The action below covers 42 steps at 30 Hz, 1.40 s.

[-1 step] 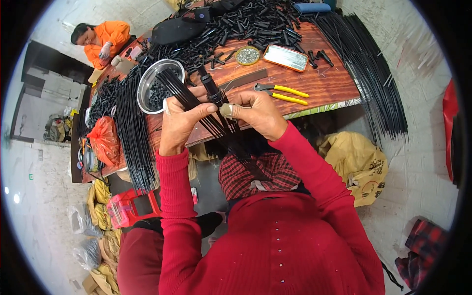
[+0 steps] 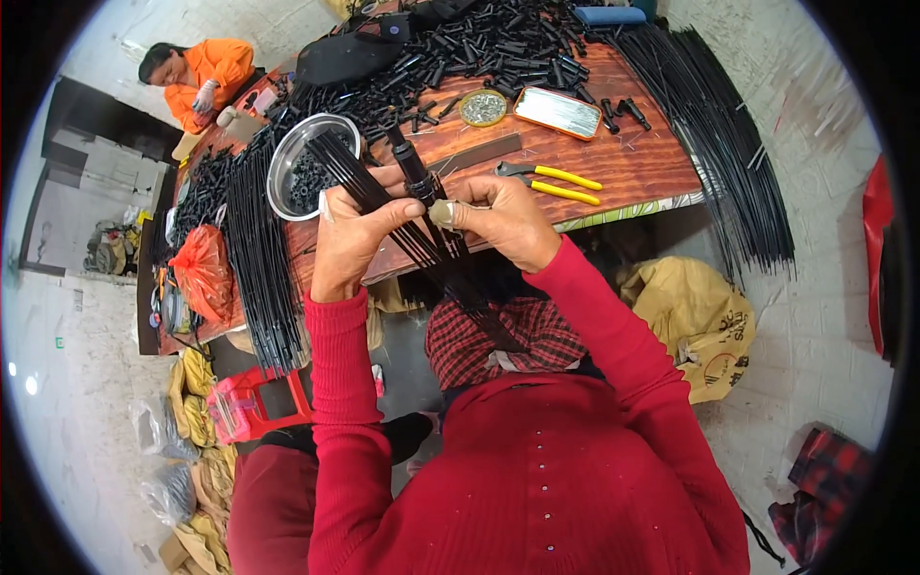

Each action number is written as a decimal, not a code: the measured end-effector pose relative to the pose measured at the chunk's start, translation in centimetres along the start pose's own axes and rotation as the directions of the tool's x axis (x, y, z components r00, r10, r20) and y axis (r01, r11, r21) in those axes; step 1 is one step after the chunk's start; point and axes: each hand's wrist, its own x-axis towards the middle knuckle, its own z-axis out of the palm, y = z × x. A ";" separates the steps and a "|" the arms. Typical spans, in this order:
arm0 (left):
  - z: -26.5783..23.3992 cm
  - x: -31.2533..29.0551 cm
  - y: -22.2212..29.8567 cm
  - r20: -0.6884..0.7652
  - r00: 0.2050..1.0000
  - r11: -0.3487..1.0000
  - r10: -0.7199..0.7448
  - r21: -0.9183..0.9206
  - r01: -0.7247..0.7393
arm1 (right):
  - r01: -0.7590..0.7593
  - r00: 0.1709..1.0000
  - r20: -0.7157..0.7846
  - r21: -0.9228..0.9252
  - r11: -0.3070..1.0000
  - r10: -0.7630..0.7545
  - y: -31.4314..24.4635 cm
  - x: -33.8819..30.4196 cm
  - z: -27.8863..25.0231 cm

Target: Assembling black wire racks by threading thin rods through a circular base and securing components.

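Observation:
My left hand (image 2: 353, 238) is closed round a bundle of thin black cables (image 2: 347, 174), whose lower ends run down to the checked cloth (image 2: 479, 345) on my lap. Tape wraps one of its fingers. In a pinch, my right hand (image 2: 513, 225) grips a black tubular fitting (image 2: 410, 165) that stands nearly upright beside the bundle; its thumb has a light covering on the tip. The two thumbs almost meet at the fitting's lower end. Left of the bundle, a metal bowl (image 2: 275, 182) holds small black rings.
Black fittings (image 2: 479, 48) lie heaped across the far side of the wooden table (image 2: 632, 168). Yellow-handled pliers (image 2: 565, 182), an orange-rimmed tray (image 2: 558, 113) and a round dish of small metal pieces (image 2: 482, 108) sit nearer. More cables (image 2: 257, 259) hang over the edge. A co-worker (image 2: 211, 77) is at far left.

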 end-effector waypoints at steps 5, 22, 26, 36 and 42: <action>0.1 0.3 -0.4 0.006 0.999 0.998 0.040 0.042 -0.041 | -0.006 1.000 -0.009 0.033 0.999 0.006 0.2 0.0 0.1; 0.1 -0.9 -0.7 -0.039 0.997 0.995 0.073 0.077 -0.069 | 0.159 0.926 -0.213 -0.529 0.834 -0.311 1.0 -0.7 3.1; 0.5 -1.3 -1.2 -0.085 0.984 0.981 0.159 0.128 -0.148 | 0.193 0.931 -0.167 -0.530 0.826 -0.324 0.9 -0.8 3.0; 1.5 -1.2 -0.2 -0.074 0.977 0.980 0.198 0.036 -0.196 | 0.234 0.938 -0.131 -0.441 0.866 -0.320 -0.3 -1.7 2.4; 1.6 -0.7 -0.8 -0.064 0.975 0.974 0.215 0.087 -0.209 | 0.282 0.870 -0.185 -0.573 0.770 -0.457 -0.3 -1.5 2.5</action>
